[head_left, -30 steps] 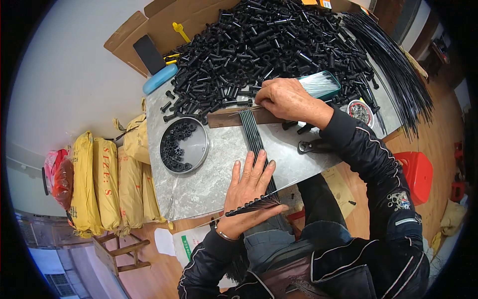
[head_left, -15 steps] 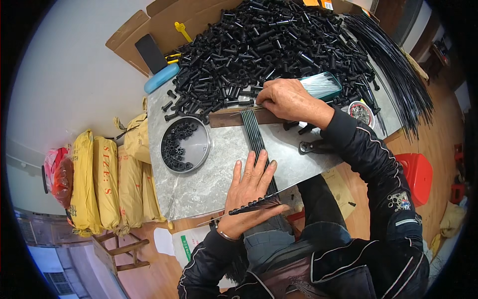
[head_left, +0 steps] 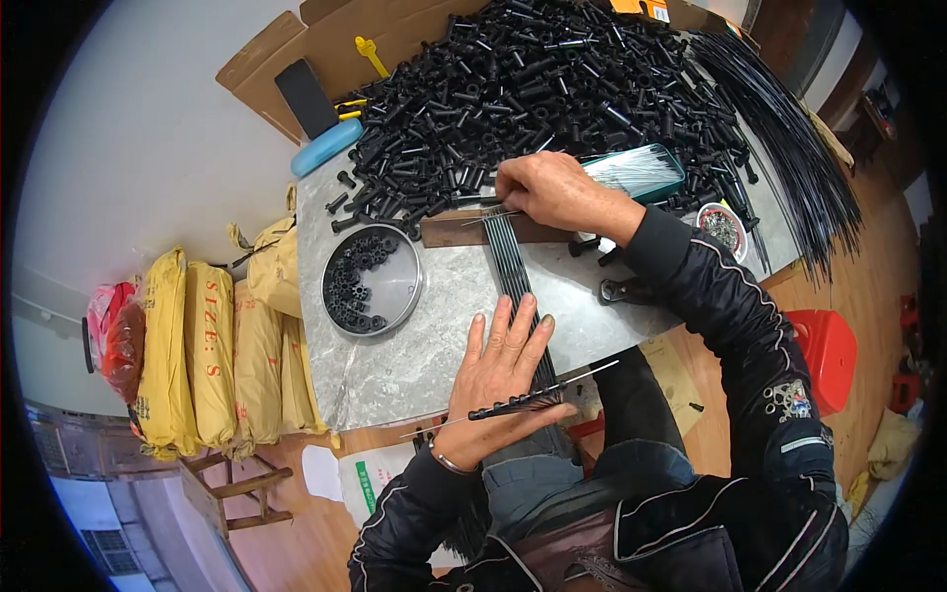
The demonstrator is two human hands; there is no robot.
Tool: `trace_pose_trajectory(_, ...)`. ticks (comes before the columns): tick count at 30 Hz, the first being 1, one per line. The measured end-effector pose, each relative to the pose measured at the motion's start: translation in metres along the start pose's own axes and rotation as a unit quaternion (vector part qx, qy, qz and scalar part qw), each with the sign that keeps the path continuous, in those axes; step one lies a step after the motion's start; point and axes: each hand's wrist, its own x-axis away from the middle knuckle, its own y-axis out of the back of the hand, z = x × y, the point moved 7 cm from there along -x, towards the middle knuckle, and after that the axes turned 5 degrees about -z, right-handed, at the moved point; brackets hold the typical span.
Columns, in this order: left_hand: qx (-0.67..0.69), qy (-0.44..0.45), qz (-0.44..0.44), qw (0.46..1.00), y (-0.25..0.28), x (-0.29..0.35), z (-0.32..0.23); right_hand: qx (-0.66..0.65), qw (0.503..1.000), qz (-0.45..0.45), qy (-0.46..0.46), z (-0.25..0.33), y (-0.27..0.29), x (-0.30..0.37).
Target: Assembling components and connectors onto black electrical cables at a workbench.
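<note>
My left hand (head_left: 490,380) lies with its fingers stretched out along a flat row of thin dark rods (head_left: 506,259), thumb apart from the fingers. Across its palm runs a thin metal rod with a row of black pieces (head_left: 515,405); how they are fastened is too small to tell. My right hand (head_left: 564,193) is closed in a pinch on a thin wire (head_left: 501,214), which crosses the far ends of the rods. Those ends rest at a brown wooden block (head_left: 452,231). The right fingertips are partly hidden.
Behind the block rises a large heap of black plastic tubes (head_left: 533,89). A round metal tin (head_left: 402,296) of small black parts stands left, with pliers (head_left: 621,290) to the right. A green tray (head_left: 666,183), a small white tub (head_left: 723,232) and long black rods (head_left: 789,148) lie farther right.
My right hand has shifted slightly toward the left along the rod ends. The crosswise metal rod by my left hand lies at a slightly different angle. The left hand has barely moved.
</note>
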Motion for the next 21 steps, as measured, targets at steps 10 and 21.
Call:
trace_pose_trajectory(10,-0.010,-0.011,-0.005,1.000,0.001,0.000,-0.001,0.055,0.997,-0.016,0.054,-0.009,0.018,0.013)
trace_pose_trajectory(21,-0.013,-0.018,-0.017,1.000,0.002,-0.003,0.000,0.091,0.984,-0.121,0.099,0.016,0.025,0.010)
